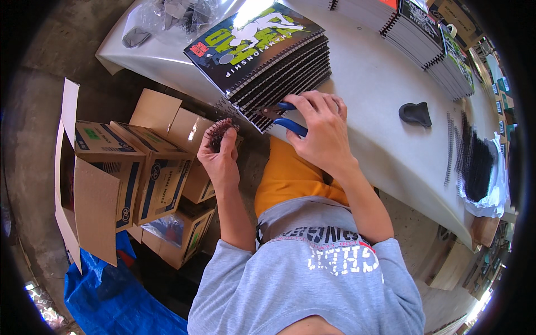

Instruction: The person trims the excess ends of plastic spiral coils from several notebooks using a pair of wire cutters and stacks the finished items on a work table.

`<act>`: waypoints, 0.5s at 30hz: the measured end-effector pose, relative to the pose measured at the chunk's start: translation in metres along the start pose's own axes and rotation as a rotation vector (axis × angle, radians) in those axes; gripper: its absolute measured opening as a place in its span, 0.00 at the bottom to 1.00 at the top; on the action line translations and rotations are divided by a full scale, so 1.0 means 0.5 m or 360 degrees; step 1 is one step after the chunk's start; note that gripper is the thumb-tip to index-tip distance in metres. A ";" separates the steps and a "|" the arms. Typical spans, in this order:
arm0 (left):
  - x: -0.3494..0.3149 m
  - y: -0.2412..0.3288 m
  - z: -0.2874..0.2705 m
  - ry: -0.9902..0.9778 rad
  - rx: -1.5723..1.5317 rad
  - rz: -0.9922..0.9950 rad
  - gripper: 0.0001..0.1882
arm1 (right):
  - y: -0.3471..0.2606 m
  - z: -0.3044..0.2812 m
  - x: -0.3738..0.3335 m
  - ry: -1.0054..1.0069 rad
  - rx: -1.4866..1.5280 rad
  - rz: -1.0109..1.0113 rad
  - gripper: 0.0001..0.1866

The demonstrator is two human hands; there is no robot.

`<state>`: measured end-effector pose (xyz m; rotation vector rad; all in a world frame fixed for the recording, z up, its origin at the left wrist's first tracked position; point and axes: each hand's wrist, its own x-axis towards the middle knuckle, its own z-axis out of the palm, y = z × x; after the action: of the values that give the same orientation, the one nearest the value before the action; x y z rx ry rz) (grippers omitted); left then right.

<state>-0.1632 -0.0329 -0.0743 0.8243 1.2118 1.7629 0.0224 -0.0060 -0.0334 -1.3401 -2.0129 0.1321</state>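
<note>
My right hand (325, 129) is closed around blue-handled cutting pliers (291, 127). The plier jaws point left, at the near corner of a tall stack of spiral notebooks (254, 47), close to its black wire bindings. Whether the jaws touch a wire, I cannot tell. In my left hand (221, 162), fingers and thumb pinch a bunch of dark, thin spiral coils (214, 135), just left of that corner. The stack's top cover is dark with a white figure and green shapes. Loose coil ends stick out along its left side.
On the white table (368, 100) lie a black rounded object (415, 114) and a heap of black spiral coils (475, 162) on plastic. More notebook stacks (427, 39) stand at the far right. Open cardboard boxes (159, 162) sit at left, above a blue tarp (111, 296).
</note>
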 end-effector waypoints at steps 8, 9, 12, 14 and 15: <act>-0.003 -0.011 -0.023 -0.0518 -0.1036 -0.0569 0.23 | -0.010 0.019 0.006 -0.0046 0.0014 0.0014 0.26; -0.001 -0.008 -0.019 -0.0648 -0.1322 -0.0670 0.25 | -0.013 0.019 0.007 -0.0065 0.0015 0.0027 0.26; -0.008 0.011 0.007 -0.0558 -0.1268 -0.0572 0.23 | -0.021 0.014 0.006 -0.0118 -0.0042 0.0037 0.25; -0.014 0.021 0.025 -0.0425 -0.1204 -0.0520 0.22 | -0.026 0.010 0.006 -0.0084 -0.0121 -0.0003 0.24; -0.017 0.023 0.030 -0.0290 -0.1136 -0.0465 0.20 | -0.030 0.008 0.007 -0.0050 -0.0196 -0.0045 0.24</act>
<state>-0.1499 -0.0365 -0.0593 0.3489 0.4818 1.6589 0.0076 -0.0089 -0.0280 -1.3924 -2.0945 0.0165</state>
